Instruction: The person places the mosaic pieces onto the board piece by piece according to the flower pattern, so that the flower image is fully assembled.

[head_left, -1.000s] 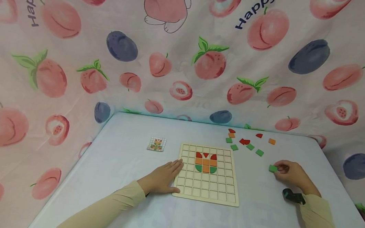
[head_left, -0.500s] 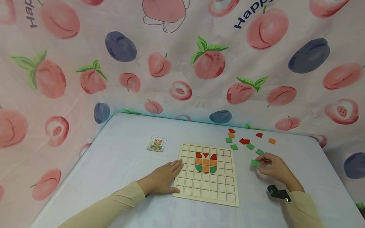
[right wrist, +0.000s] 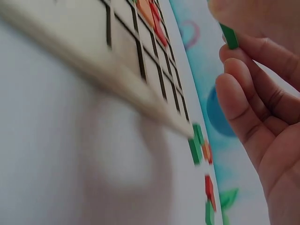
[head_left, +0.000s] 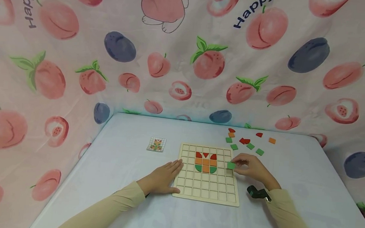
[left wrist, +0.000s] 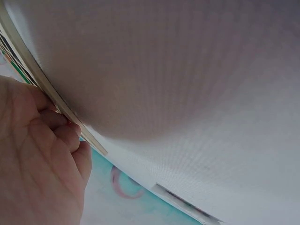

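Observation:
A wooden grid board (head_left: 204, 191) lies on the white table, with red, orange and green tiles forming a tulip shape (head_left: 206, 162) in its upper middle. My left hand (head_left: 162, 176) rests at the board's left edge, fingers straight and fingertips on the rim; the left wrist view shows that hand (left wrist: 44, 154) against the board's side. My right hand (head_left: 252, 168) pinches a green square tile (head_left: 231, 165) between thumb and finger over the board's right columns. In the right wrist view the green tile (right wrist: 229, 36) shows edge-on, held above the board (right wrist: 126, 51).
Loose tiles lie behind the board to the right, among them a green square (head_left: 259, 151), an orange square (head_left: 272, 141) and a red quarter-round (head_left: 259, 135). A small pattern card (head_left: 157, 144) lies left of the board. A fruit-print cloth (head_left: 184, 72) hangs behind the table.
My right hand has carried the green square tile leftward from the table's right side to over the board's right edge. My left hand has stayed on the board's left edge.

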`<state>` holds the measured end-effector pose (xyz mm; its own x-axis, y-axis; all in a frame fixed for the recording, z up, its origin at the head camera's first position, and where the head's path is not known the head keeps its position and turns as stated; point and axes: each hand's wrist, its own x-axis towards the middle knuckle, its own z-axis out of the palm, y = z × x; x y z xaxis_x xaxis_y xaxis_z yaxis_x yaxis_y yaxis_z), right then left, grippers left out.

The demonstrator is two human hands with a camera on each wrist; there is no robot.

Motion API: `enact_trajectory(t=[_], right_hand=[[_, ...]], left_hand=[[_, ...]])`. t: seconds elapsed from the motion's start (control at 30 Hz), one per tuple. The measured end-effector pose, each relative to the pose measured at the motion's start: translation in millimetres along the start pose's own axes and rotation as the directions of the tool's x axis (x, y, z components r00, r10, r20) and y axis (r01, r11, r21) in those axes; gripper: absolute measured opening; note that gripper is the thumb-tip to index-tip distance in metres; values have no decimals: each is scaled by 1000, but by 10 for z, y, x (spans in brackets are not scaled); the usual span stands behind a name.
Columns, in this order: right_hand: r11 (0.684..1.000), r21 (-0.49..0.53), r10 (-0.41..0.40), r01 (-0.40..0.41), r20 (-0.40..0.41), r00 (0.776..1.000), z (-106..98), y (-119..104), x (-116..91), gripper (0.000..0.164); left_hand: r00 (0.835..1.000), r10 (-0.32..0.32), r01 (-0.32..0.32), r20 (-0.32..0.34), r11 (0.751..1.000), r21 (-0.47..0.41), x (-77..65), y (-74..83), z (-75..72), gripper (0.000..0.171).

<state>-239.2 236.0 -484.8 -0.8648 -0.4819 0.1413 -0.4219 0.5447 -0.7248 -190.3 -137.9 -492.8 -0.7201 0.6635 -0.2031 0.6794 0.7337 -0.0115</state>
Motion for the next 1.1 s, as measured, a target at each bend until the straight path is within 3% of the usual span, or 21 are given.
enact_trajectory(t=[0.33, 0.67, 1.1], right_hand=[[989, 66, -139, 136, 43, 989, 301, -159, 134, 21], [997, 50, -66, 60, 116, 991, 529, -288, 213, 22], [999, 4, -44, 44, 172, 984, 663, -354, 267, 17]], left_hand=[[1000, -6, 6, 6, 1000, -4, 3, -2, 15, 93], [1000, -6, 6, 5, 1000, -5, 8, -1, 21, 94], [1000, -8, 8, 6, 1000, -17, -4, 4, 14, 94]])
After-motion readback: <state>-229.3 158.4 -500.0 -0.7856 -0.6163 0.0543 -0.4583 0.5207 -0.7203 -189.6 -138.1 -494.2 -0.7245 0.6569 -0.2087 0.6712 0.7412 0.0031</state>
